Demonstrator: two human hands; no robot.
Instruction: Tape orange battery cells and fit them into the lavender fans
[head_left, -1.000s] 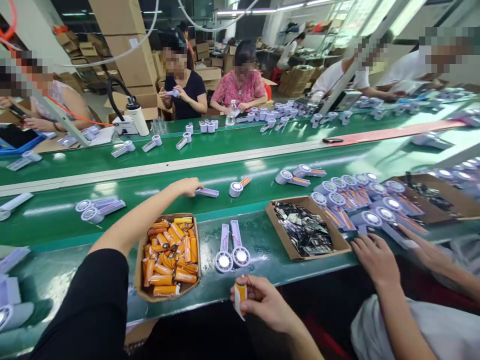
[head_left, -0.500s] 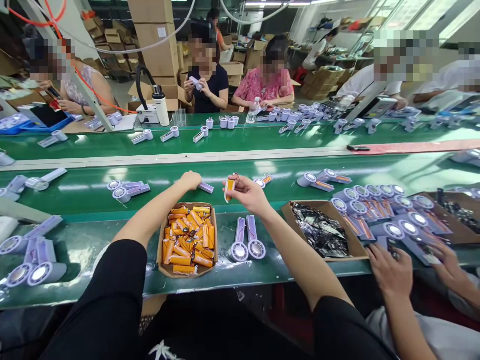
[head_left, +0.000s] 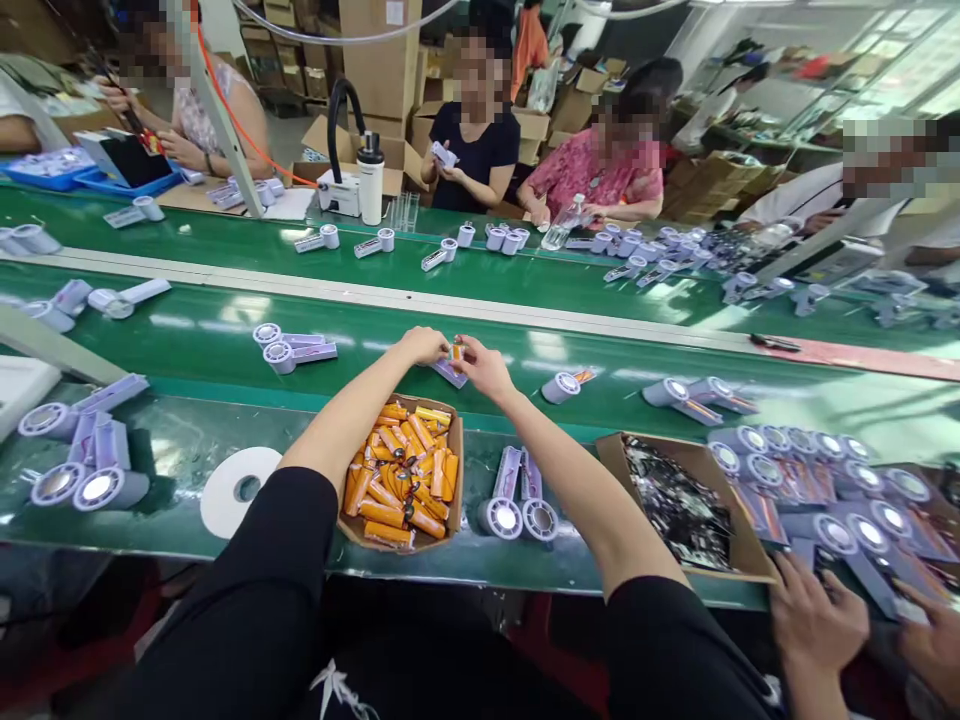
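My left hand [head_left: 424, 346] is closed over a lavender handheld fan housing [head_left: 450, 374] on the green belt; the fan's round head is hidden under it. Close beside it, my right hand [head_left: 487, 370] pinches an orange battery [head_left: 457, 352] just above the open handle. The left fingertips are at the battery too, but I cannot tell whether they touch it. Below my hands stands a cardboard box [head_left: 459, 470] full of orange batteries [head_left: 405, 470] with wires. Two fan housings [head_left: 517, 500] lie side by side to the right of that box.
More fans [head_left: 296, 350] lie on the belt and at the left [head_left: 90, 450]. A white tape roll [head_left: 225, 490] is near my left forearm. To the right are a box of dark packets [head_left: 675, 505], many fans [head_left: 817, 470] and a co-worker's hand [head_left: 817, 610]. People sit across the belt.
My right hand has brought the battery left and in to the fan housing beside my left hand. The camera view has turned and tilted, shifting the scene.
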